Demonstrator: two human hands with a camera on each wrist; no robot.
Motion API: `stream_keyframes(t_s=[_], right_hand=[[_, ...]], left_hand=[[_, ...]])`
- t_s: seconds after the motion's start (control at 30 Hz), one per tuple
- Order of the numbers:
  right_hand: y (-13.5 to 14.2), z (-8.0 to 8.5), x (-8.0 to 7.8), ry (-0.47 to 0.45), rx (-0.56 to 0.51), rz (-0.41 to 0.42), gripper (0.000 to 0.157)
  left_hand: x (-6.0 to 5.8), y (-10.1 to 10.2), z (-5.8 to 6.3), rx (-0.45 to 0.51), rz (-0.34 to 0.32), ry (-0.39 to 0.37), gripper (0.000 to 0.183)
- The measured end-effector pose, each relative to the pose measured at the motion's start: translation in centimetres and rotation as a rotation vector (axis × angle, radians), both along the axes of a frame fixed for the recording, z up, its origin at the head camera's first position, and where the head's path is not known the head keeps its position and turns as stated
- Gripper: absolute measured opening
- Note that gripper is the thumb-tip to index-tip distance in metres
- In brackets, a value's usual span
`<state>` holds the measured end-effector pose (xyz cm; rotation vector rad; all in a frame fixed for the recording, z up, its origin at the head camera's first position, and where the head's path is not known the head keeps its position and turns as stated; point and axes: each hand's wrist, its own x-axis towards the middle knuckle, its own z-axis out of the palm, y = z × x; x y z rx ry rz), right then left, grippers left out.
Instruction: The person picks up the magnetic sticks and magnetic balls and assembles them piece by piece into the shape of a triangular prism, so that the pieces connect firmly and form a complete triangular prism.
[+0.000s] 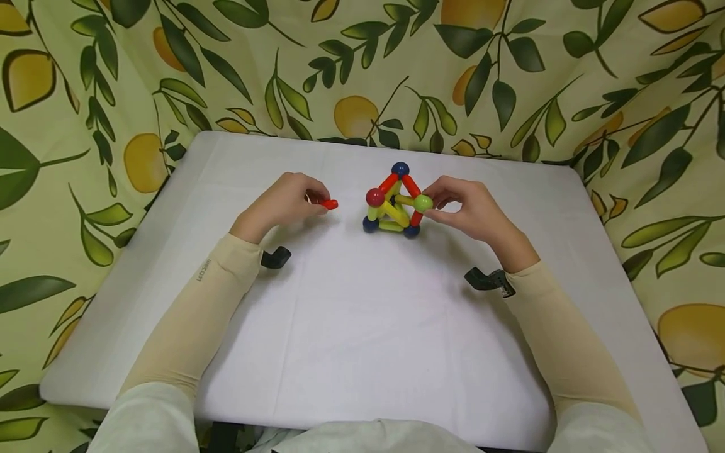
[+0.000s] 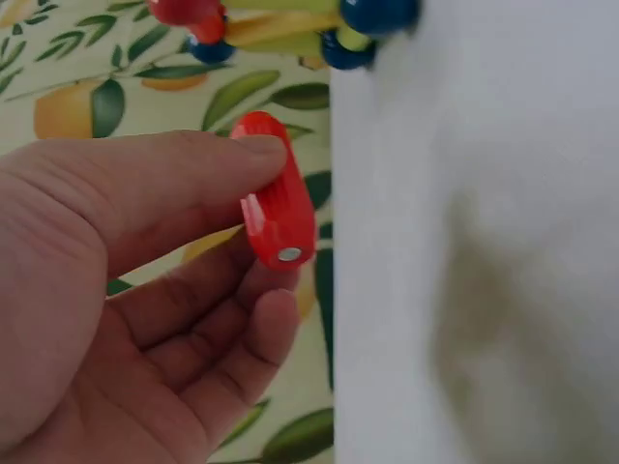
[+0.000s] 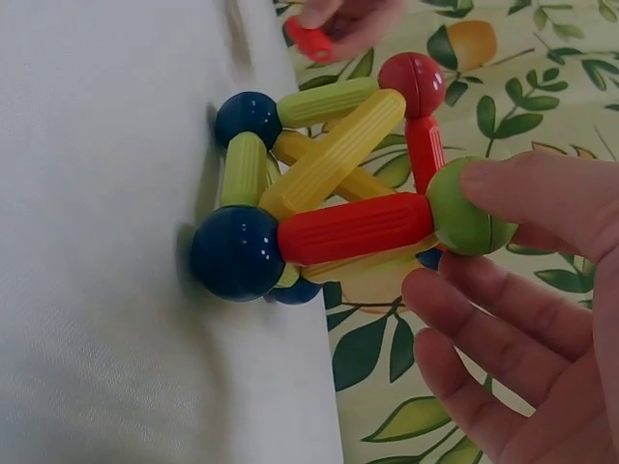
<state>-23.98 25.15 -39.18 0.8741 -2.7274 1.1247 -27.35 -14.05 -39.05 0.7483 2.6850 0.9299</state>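
Note:
My left hand (image 1: 291, 200) pinches a red magnetic rod (image 2: 279, 193) between thumb and fingers, with a silvery magnet showing at its end. It hovers to the left of a structure of magnetic rods and balls, apart from it. That structure stands on the table, with dark blue balls (image 3: 238, 253) at its base and another blue ball (image 1: 400, 168) on top. A red ball (image 1: 375, 197) forms its left corner. At the right corner, my right hand (image 1: 472, 204) holds a green ball (image 3: 470, 206) by thumb and fingers. Yellow, green and red rods (image 3: 356, 229) link the balls.
A white-covered table (image 1: 362, 327) lies under the hands and the structure. Behind and beside it hangs a curtain (image 1: 357, 75) patterned with fruit and leaves. Black wrist mounts (image 1: 276, 257) jut inward from both sleeves, near the tabletop.

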Motion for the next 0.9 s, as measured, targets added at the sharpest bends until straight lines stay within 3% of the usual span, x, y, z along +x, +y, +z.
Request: stream_keyframes(t_s=[0.2, 0.5, 0.67, 0.9], right_hand=[[-0.3, 0.1, -0.2, -0.004, 0.017, 0.009, 0.028], [-0.3, 0.1, -0.3, -0.012, 0.021, 0.006, 0.026], [-0.3, 0.2, -0.4, 0.004, 0.006, 0.035, 0.027], [-0.2, 0.2, -0.1, 0.002, 0.012, 0.028, 0.026]], left_hand=[[1.1, 2.0, 2.7, 0.108, -0.055, 0.091, 0.019], [0.7, 7.2, 6.4, 0.086, -0.196, 0.187, 0.015], [0.5, 9.1, 7.0, 0.081, -0.219, 0.123, 0.013], [0.2, 11.0, 6.1, 0.031, -0.24, 0.103, 0.016]])
